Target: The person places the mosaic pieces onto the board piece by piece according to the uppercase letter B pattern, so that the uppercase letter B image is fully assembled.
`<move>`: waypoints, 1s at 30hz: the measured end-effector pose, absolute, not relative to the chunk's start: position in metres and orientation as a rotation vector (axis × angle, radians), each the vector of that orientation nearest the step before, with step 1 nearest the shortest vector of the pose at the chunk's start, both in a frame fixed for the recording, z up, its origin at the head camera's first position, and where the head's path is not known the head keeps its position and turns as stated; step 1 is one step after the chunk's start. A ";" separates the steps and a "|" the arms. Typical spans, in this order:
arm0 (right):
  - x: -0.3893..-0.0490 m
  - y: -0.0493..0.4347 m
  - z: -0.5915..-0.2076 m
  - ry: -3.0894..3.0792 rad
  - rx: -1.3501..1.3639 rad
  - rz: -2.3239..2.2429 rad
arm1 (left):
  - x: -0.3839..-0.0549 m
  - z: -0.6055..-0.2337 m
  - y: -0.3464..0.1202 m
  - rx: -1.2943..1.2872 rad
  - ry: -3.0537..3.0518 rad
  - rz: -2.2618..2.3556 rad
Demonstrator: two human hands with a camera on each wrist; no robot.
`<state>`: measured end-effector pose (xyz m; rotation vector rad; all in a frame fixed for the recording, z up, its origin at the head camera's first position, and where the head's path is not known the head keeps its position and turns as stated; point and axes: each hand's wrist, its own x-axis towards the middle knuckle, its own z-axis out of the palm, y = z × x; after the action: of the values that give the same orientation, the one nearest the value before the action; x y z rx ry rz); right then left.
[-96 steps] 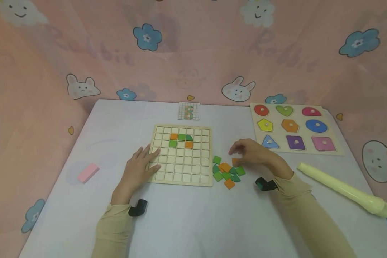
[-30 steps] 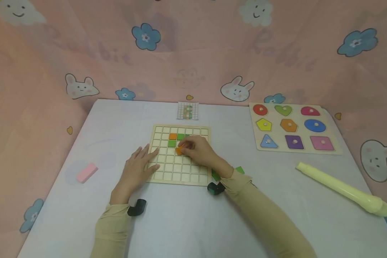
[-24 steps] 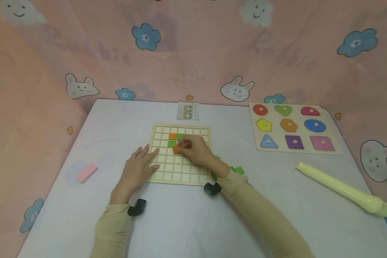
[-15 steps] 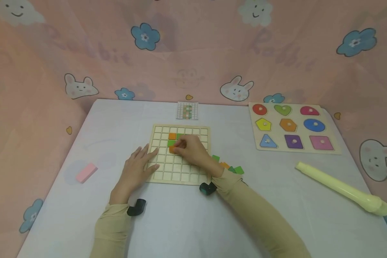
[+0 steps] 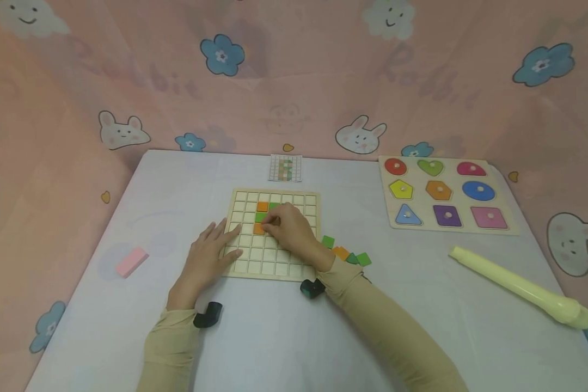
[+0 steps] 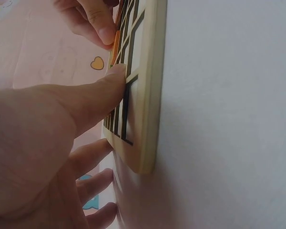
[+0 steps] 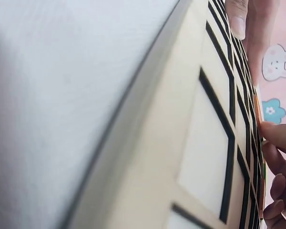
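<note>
Backdrop point(image 5: 294, 71) faintly lettered "Rabbit", right grip point(image 5: 295, 233) pinching orange tile point(image 5: 258, 228), left grip point(image 5: 204, 267) spread wide against gridded board point(image 5: 269, 255)

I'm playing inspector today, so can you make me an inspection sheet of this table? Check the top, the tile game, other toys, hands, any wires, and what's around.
Surface: white tabletop, faint marks on the left side.
Job's things: wooden grid board holds orange and green tiles, some cells hidden; loose tiles lie to its right, partly covered; pattern card beyond it.
Clutter: pink block left; shape puzzle and pale yellow tube right.
Hands: left hand rests at the board's left edge; right hand pinches an orange tile on the board.
Cables: nothing plainly seen.
Surroundings: pink backdrop with rabbits, flowers and clouds.
</note>
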<state>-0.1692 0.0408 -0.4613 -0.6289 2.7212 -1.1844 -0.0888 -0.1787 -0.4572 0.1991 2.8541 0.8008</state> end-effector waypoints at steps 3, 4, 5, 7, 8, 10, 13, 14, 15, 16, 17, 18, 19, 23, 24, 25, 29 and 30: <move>-0.169 0.045 -0.462 2.711 -0.638 -1.165 | -0.089 -0.457 -0.179 0.197 2.852 0.792; -0.169 0.047 -0.462 2.705 -0.648 -1.163 | -0.089 -0.457 -0.178 0.193 2.850 0.789; -0.170 0.050 -0.462 2.697 -0.656 -1.164 | -0.090 -0.457 -0.178 0.185 2.846 0.788; -0.171 0.056 -0.461 2.674 -0.677 -1.166 | -0.090 -0.457 -0.178 0.171 2.841 0.784; -0.171 0.059 -0.460 2.666 -0.693 -1.161 | -0.090 -0.457 -0.178 0.164 2.839 0.782; -0.173 0.067 -0.459 2.646 -0.707 -1.154 | -0.090 -0.457 -0.177 0.159 2.837 0.780; -0.175 0.081 -0.458 2.609 -0.710 -1.150 | -0.091 -0.458 -0.178 0.156 2.837 0.781; -0.175 0.087 -0.457 2.600 -0.712 -1.156 | -0.091 -0.458 -0.178 0.157 2.838 0.781; -0.176 0.093 -0.456 2.586 -0.703 -1.167 | -0.091 -0.458 -0.178 0.158 2.840 0.781; -0.177 0.099 -0.454 2.577 -0.702 -1.177 | -0.091 -0.458 -0.178 0.159 2.841 0.781; -0.177 0.106 -0.453 2.569 -0.699 -1.187 | -0.091 -0.459 -0.177 0.160 2.843 0.781; -0.178 0.114 -0.452 2.563 -0.694 -1.196 | -0.091 -0.459 -0.177 0.161 2.845 0.780; -0.178 0.120 -0.451 2.551 -0.671 -1.208 | -0.091 -0.459 -0.177 0.161 2.847 0.778; -0.176 0.147 -0.446 2.518 -0.524 -1.198 | -0.091 -0.459 -0.177 0.163 2.848 0.775; -0.176 0.152 -0.444 2.516 -0.486 -1.180 | -0.090 -0.459 -0.177 0.164 2.847 0.775; -0.175 0.156 -0.443 2.517 -0.452 -1.157 | -0.090 -0.459 -0.177 0.166 2.847 0.774; -0.174 0.171 -0.442 2.564 -0.450 -1.034 | -0.090 -0.458 -0.177 0.170 2.850 0.776; -0.174 0.174 -0.442 2.567 -0.459 -1.021 | -0.090 -0.457 -0.176 0.173 2.852 0.777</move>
<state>-0.1738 0.1736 -0.4417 -0.4594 2.5670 -1.0205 -0.0899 -0.1764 -0.4574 0.1731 2.8518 0.7770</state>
